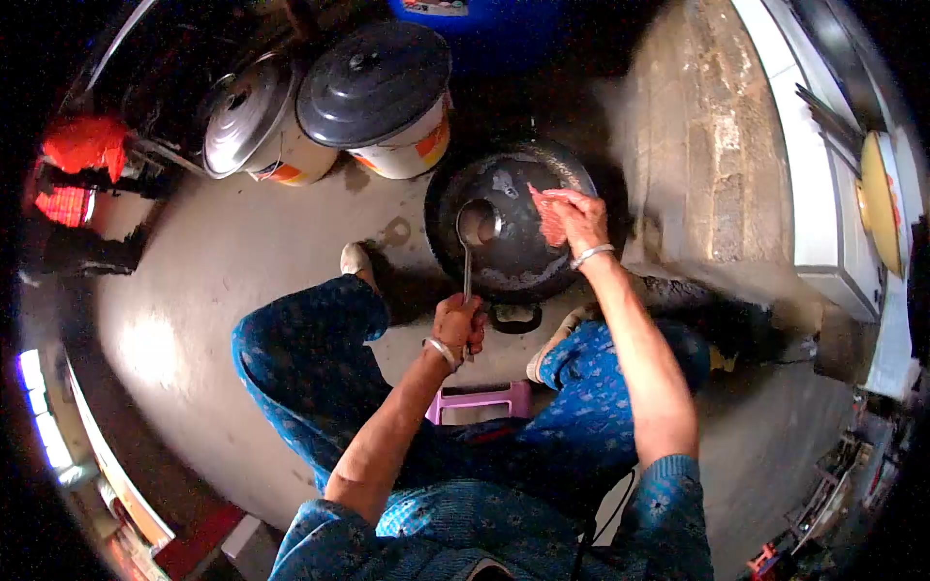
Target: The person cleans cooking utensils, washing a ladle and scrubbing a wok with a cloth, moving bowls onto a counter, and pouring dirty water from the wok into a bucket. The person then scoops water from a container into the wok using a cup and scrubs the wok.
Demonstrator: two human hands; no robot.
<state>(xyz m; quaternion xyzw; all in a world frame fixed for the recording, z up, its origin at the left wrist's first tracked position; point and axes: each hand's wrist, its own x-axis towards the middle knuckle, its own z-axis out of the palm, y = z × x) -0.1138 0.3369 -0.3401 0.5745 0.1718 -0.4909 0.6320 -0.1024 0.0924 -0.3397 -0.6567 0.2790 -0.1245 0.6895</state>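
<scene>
A large black wok with a side handle stands on the floor before me, its dark inside wet and shiny in places. My left hand is wrapped round the handle of a metal ladle; the ladle's round bowl lies over the wok's left part. Over the right part of the wok, my right hand grips a crumpled pinkish-red cloth, which hangs from the fingers towards the wok. Whether the cloth touches the wok's surface I cannot tell.
Two lidded white buckets, one with a black lid and one with a silver lid, stand behind to the left. A blue container is at the back. To the right rises a rough block wall. A pink stool shows beneath me.
</scene>
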